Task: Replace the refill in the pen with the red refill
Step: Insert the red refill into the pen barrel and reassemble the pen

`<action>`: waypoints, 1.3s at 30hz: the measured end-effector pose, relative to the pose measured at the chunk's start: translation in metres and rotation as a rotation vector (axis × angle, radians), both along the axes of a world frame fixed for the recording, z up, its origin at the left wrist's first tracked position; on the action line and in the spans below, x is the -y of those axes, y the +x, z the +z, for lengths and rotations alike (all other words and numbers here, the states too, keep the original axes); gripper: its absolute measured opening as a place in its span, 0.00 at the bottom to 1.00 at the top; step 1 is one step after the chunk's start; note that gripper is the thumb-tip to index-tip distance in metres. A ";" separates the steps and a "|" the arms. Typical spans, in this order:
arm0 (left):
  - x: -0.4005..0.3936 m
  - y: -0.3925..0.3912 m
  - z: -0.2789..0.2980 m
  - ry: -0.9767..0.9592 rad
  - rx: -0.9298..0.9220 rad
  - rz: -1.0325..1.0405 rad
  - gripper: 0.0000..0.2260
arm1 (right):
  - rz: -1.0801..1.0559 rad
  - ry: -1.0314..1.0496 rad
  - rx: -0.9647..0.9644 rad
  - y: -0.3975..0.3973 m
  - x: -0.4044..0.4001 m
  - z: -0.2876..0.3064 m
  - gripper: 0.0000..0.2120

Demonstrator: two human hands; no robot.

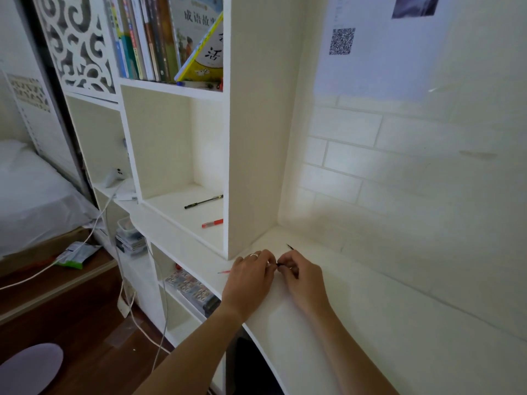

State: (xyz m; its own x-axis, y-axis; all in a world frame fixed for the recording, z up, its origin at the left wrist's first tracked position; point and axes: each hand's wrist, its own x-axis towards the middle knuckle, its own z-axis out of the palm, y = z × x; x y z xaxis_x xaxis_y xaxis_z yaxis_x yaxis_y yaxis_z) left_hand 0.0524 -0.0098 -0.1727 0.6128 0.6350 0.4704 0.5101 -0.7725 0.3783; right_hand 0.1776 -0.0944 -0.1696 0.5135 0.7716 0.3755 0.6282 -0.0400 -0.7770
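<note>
Both hands meet over the white desk [328,323] near the foot of the bookcase. My left hand [251,277], with a ring on one finger, and my right hand [299,272] pinch a small dark pen part [278,264] between their fingertips. Most of that pen is hidden by the fingers. A thin red refill [224,271] lies on the desk just left of my left hand. A thin dark refill [290,246] rests on the desk just beyond my right hand.
A black pen [204,202] and a red pen [212,223] lie in the open shelf cubby [182,206] behind the hands. Books fill the shelf above. White cables [125,295] hang down the left side. A brick-pattern wall [399,166] backs the desk.
</note>
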 end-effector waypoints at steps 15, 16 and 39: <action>-0.003 0.000 -0.001 -0.030 0.011 -0.060 0.09 | 0.047 0.040 0.003 0.003 -0.001 -0.002 0.08; -0.003 0.000 -0.001 -0.032 0.012 -0.061 0.08 | 0.047 0.045 0.003 0.003 -0.001 -0.001 0.08; 0.002 -0.002 -0.002 -0.151 0.084 -0.135 0.14 | -0.026 -0.059 0.053 -0.002 -0.005 0.001 0.08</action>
State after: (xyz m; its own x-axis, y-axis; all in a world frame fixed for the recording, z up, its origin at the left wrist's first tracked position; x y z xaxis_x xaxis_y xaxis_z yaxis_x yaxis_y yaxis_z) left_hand 0.0500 -0.0117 -0.1743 0.6595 0.6173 0.4290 0.3681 -0.7628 0.5317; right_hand 0.1758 -0.0894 -0.1684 0.5138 0.7801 0.3570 0.6668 -0.1013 -0.7383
